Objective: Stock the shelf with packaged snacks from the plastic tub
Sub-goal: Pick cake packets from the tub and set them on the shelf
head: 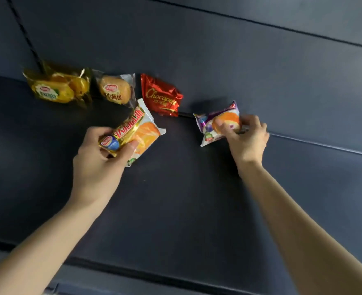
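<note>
My left hand [99, 160] grips a white, orange and gold snack pack [136, 132] above the dark shelf board [175, 199], thumb across its front. My right hand [247, 138] pinches a white and purple snack pack [216, 124] near the back of the shelf. Three packs stand along the back wall: a yellow bag of cakes [58, 86], a clear-wrapped small bread [116, 88] and a red Chocopie wrapper [160, 96]. The plastic tub is out of view.
The shelf's dark back panel [239, 60] rises behind the packs. A front lip [154, 273] runs along the shelf's near edge. A slotted upright [26, 33] stands at the back left. Bare shelf board lies to the right of my right hand.
</note>
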